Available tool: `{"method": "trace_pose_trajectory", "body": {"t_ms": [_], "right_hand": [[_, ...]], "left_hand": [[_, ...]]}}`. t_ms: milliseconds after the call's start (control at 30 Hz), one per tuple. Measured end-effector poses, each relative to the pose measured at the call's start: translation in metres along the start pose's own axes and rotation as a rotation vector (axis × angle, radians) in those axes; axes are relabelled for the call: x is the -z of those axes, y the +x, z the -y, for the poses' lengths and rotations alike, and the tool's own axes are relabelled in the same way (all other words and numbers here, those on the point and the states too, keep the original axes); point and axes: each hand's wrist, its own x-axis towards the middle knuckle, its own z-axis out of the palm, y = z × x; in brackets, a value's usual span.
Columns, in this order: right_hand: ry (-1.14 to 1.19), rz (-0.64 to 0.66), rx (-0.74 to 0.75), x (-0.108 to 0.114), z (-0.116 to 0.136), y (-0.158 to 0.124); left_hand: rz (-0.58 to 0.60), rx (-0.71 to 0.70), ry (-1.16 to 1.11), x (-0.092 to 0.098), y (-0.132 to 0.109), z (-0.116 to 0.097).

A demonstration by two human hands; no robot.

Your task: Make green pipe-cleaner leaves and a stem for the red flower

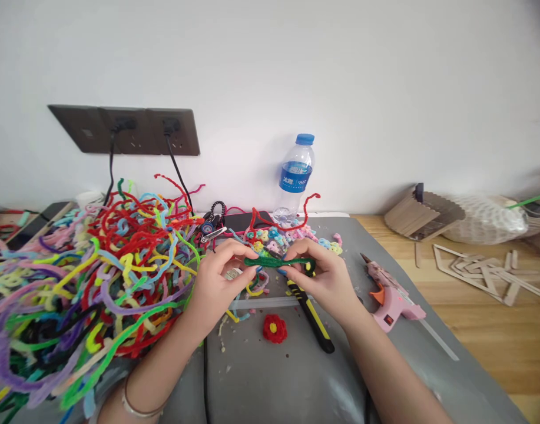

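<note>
Between my two hands, a dark green pipe cleaner (272,261) is stretched level above the grey mat (270,377). It looks folded or doubled, and its right end curls into a loop. My left hand (221,277) pinches one end between thumb and fingers. Closer to the other end, my right hand (320,277) pinches it the same way. Below them on the mat lies a small red pipe-cleaner flower (275,328) with a yellow centre. Beneath my right hand rests a tool with a black and yellow handle (314,321); its head is partly hidden.
A large tangled heap of coloured pipe cleaners (119,277) fills the left. Small pastel flowers (274,237) lie behind my hands, near a water bottle (296,176). A pink glue gun (396,297) sits on the right. Wooden sticks (486,271) lie beyond the mat.
</note>
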Motion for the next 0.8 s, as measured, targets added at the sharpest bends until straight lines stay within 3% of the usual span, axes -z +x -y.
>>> {"method": "trace_pose_trajectory", "body": {"t_ms": [800], "right_hand": [[-0.125, -0.182, 0.047, -0.014, 0.002, -0.004]], "left_hand": [[-0.052, -0.112, 0.064, -0.012, -0.003, -0.006]]}}
